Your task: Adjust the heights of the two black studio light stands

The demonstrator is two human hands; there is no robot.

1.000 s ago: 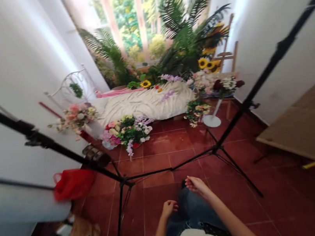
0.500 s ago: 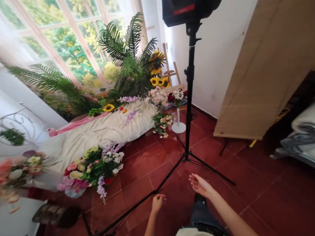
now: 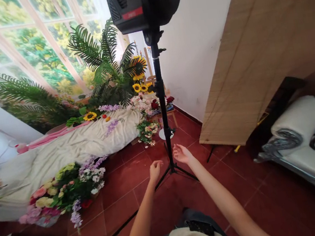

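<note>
A black studio light (image 3: 143, 3) sits atop an upright black light stand (image 3: 163, 109), straight ahead of me. My left hand (image 3: 155, 171) is just left of the stand's pole, its fingers loosely bent and nothing seen in it. On the pole's other side my right hand (image 3: 182, 153) is open, fingers curved and partly spread towards the pole. A narrow gap shows between each hand and the pole. The stand's tripod legs (image 3: 186, 172) spread on the floor below my hands.
Left is a bed with a cream cover (image 3: 75, 144) and a flower arrangement (image 3: 50, 193). Another black leg (image 3: 118, 232) crosses the red tiled floor (image 3: 119, 179). Palm fronds (image 3: 110, 58) stand behind. A hanging bamboo blind (image 3: 233, 67) and a white sofa (image 3: 298, 132) are right.
I have come closer to the light stand, which now stands more centrally in view. Both hands have reached forward, to either side of its pole.
</note>
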